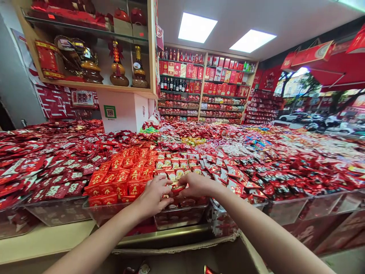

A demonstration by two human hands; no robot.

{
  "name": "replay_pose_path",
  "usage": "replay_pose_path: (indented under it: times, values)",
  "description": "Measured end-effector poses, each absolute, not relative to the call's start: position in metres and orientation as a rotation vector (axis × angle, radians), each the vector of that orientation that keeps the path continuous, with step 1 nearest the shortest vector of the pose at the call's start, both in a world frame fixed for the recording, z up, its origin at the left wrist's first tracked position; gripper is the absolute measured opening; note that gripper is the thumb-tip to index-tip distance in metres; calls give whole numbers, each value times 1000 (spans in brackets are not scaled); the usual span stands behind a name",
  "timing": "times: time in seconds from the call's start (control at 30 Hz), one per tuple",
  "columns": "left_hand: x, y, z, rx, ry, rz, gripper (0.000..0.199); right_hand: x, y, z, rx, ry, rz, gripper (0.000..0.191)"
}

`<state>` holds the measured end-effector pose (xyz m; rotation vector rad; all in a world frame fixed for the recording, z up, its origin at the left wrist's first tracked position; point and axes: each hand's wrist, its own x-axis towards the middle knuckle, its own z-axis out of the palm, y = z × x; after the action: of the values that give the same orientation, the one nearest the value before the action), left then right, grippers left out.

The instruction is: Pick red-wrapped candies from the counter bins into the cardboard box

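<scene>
Both hands reach over a clear bin (181,217) of small red packets with round gold-and-white labels (179,174). My left hand (155,195) is at the bin's left side, fingers curved and apart over the packets; whether it grips one is unclear. Close on its right, my right hand (192,185) has its fingers pinched on a small red packet (178,190). Orange-red packets with gold characters (122,173) stand in rows just left of my left hand.
An open cardboard box (182,249) with a few packets inside lies below the bin. More bins of red packets (59,188) extend left and right (285,182). A display cabinet (152,49) overhangs at the upper left, above a white pillar (118,118).
</scene>
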<state>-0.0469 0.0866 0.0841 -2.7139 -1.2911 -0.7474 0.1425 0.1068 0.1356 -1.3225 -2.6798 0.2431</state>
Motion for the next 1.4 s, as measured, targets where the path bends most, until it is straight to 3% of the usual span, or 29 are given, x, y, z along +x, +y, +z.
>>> replay_pose_path:
  times: [0.13,0.27,0.43,0.57,1.07,1.17,1.4]
  values:
    - [-44,86,85,-2680,-1356,-783,3,140,103,135,-1431,-2668,206,18]
    - [-38,85,87,-2633,-1379,-853,24,136,98,138,-1463,-2747,207,20]
    - [-29,84,93,-2672,-1318,-835,17,143,96,142,-1451,-2798,50,39]
    - [-27,85,96,-2695,-1304,-827,17,153,100,137,-1474,-2774,-93,22]
    - [-42,86,109,-2725,-1348,-772,21,159,100,136,-1420,-2694,266,18]
    - [-59,86,117,-2653,-1471,-818,28,164,99,141,-1410,-2633,207,21]
    - [-79,73,109,-2567,-1678,-730,17,125,110,137,-1267,-2585,134,23]
